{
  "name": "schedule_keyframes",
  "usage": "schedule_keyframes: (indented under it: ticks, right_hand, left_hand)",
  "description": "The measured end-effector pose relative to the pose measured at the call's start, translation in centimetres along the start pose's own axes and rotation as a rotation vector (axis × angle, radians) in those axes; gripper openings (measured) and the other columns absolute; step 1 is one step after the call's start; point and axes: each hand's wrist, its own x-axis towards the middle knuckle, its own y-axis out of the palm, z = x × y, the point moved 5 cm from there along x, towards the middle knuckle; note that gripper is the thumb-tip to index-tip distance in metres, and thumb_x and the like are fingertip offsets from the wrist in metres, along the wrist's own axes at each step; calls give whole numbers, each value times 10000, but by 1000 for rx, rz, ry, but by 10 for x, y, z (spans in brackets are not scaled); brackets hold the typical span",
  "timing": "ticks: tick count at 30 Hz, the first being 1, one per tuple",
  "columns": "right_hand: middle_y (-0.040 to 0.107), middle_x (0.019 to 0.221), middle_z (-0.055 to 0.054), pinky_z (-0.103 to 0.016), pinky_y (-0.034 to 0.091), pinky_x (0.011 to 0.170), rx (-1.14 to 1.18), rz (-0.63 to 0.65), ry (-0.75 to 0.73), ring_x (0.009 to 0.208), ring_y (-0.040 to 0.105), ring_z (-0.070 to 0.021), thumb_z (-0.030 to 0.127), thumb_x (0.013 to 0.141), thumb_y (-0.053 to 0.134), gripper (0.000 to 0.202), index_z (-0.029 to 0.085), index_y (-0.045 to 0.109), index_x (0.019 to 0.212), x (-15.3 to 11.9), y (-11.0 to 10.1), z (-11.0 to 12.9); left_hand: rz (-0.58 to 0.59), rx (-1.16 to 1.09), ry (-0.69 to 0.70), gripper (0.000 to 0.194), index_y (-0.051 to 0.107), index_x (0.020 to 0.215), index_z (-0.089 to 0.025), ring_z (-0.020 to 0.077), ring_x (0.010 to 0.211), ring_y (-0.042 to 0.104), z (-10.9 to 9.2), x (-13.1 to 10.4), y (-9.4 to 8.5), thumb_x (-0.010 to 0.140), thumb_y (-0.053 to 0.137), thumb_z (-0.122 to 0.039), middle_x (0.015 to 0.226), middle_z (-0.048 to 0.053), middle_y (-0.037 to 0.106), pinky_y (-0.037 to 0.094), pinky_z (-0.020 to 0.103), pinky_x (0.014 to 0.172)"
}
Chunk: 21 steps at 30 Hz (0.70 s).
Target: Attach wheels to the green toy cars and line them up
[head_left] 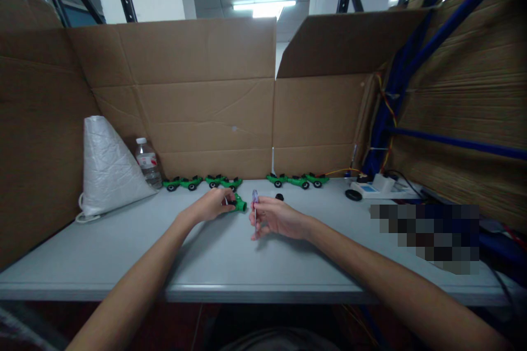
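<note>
My left hand [212, 204] is closed around a green toy car [240, 206], whose front end sticks out to the right of the fingers. Just right of it, my right hand [278, 218] pinches a slim upright tool [255, 197] with a clear purplish end, much like a small screwdriver. Its lower part runs down among the fingers, so its tip is hard to make out. A small black wheel-like part [279, 197] lies on the table behind my right hand.
Several green toy cars [224, 181] line the back of the grey-white table [304, 274], against the cardboard wall [206, 115]. A white bag [109, 170] and a water bottle [148, 163] stand at left. Right are a black ring [353, 195], a power strip [381, 187] and cables.
</note>
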Motion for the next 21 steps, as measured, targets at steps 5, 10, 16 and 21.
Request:
schedule_keyframes:
  ticks: [5,10,16,21]
  right_hand:
    - [725,836,-39,-400,612,768,-43,53,95,701,702,-171,438,882,783,363,201,528,982,-2,0,-13]
    - [746,821,-53,-280,539,684,-129,-133,-99,694,685,-154,461,866,776,365,199,540,958,15,-27,-14]
    - [739,743,-21,-269,511,684,-172,-331,-275,676,667,-147,453,873,726,324,213,509,872,25,-58,-7]
    - [722,702,3,-270,507,665,-258,-482,-361,637,648,-143,488,869,706,337,227,495,893,23,-77,5]
  left_hand:
    - [4,29,3,274,685,1038,-195,207,764,667,-2,-1,0,883,705,-420,875,41,730,462,277,688]
    - [-15,10,8,283,685,1017,-189,203,752,661,-5,0,2,890,700,-442,875,45,733,465,282,690]
    - [-9,-19,-3,326,700,1020,-182,206,765,660,-7,2,4,865,724,-468,898,60,740,467,286,685]
    - [84,-129,5,367,701,1014,-164,183,747,648,-13,0,8,846,748,-487,879,48,729,465,267,668]
